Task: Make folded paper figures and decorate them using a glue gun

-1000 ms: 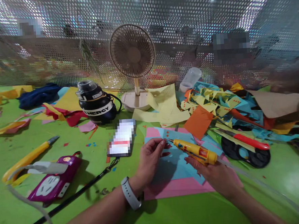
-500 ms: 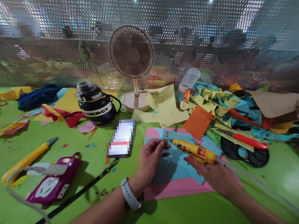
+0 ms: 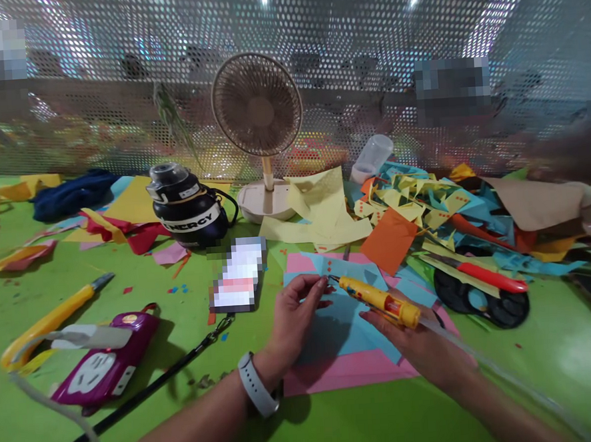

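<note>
My right hand (image 3: 418, 343) grips a yellow pen-like tool (image 3: 380, 299) with a cable running from its back end. The tool's thin metal tip points left and meets the fingertips of my left hand (image 3: 298, 314). Those fingertips are pinched together; whatever they hold is too small to make out. Both hands are above light blue paper (image 3: 332, 335), which lies over pink paper (image 3: 345, 373). Small red marks show on the blue paper just beyond the tip.
A phone (image 3: 241, 274), black bottle (image 3: 189, 214) and fan (image 3: 257, 106) stand or lie beyond my left hand. Purple device (image 3: 108, 362) and yellow cutter (image 3: 56, 322) lie left. Paper scraps (image 3: 414, 200), an orange sheet (image 3: 389, 240) and red-handled tool (image 3: 494, 277) lie right.
The yellow tool and my right hand have shifted very slightly left. My left hand keeps its pinch in nearly the same place. The camera view has moved a little.
</note>
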Demonstrator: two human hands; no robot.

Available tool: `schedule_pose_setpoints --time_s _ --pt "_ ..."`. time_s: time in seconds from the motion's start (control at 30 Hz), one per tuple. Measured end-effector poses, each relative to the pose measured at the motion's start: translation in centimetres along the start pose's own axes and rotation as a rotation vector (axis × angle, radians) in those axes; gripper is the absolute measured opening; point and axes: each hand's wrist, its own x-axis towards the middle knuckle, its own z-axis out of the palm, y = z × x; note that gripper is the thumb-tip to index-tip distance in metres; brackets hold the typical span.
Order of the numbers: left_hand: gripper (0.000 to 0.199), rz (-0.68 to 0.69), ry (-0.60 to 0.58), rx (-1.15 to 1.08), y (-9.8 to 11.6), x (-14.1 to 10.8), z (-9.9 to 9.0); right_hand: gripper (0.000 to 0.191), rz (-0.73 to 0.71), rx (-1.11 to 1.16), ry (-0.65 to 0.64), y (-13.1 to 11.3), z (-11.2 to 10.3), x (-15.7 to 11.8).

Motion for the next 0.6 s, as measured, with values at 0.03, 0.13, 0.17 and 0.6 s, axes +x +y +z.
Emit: schedule_pose_setpoints --time_s 0.03,0.13,0.17,0.6 --pt "0.024 0.005 -0.001 0.017 0.1 0.0 0.0 0.019 0.024 0.021 -0.020 -0.3 0.1 0.0" --pt "0.022 0.010 0.005 0.037 0.3 0.1 0.0 0.013 -0.060 -0.062 -0.021 -0.1 0.2 -0.1" --pt "0.022 0.006 0.010 0.030 0.3 0.1 0.0 0.012 -0.136 -0.132 -0.002 0.2 0.2 -0.2" --pt "0.033 -0.093 0.114 -0.167 1.3 0.2 -0.7 0.030 0.023 -0.528 0.159 5.7 -6.7 -3.4"
